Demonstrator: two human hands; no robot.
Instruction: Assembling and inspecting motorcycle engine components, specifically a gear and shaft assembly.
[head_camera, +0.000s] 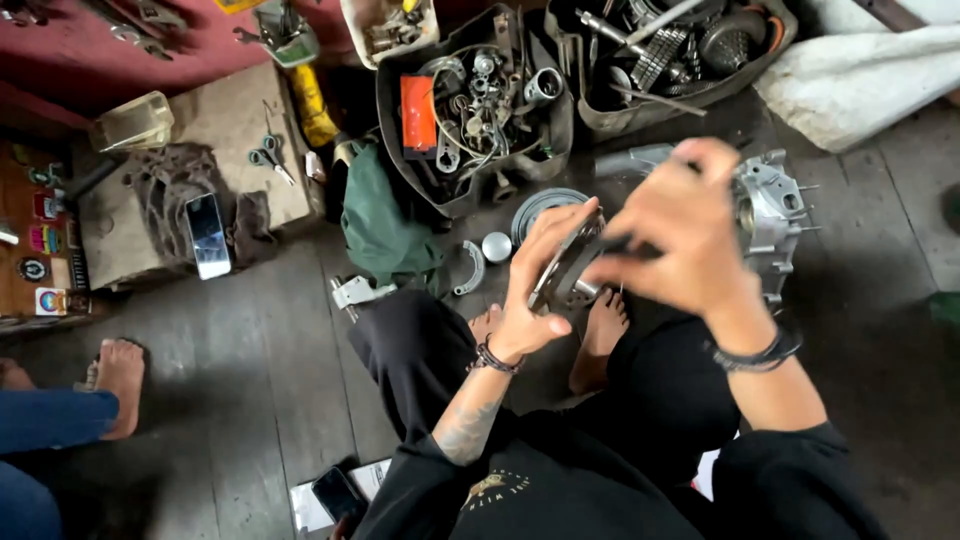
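My left hand (540, 275) grips a round metal disc part (568, 268), held on edge above my crossed legs. My right hand (680, 225) is closed over a dark tool handle (625, 245) that reaches into the disc's face; the hand is blurred. Just behind the right hand sits a grey cast engine casing (775, 205) on the wooden floor (250, 360). My bare feet show under the disc.
Two black tubs of metal parts (470, 105) (660, 55) stand at the back. A green cloth (385, 225), a curved shoe (470, 270), a round cap (497, 246) and a phone (208, 235) on a board lie left. Another person's foot (118, 380) is at far left.
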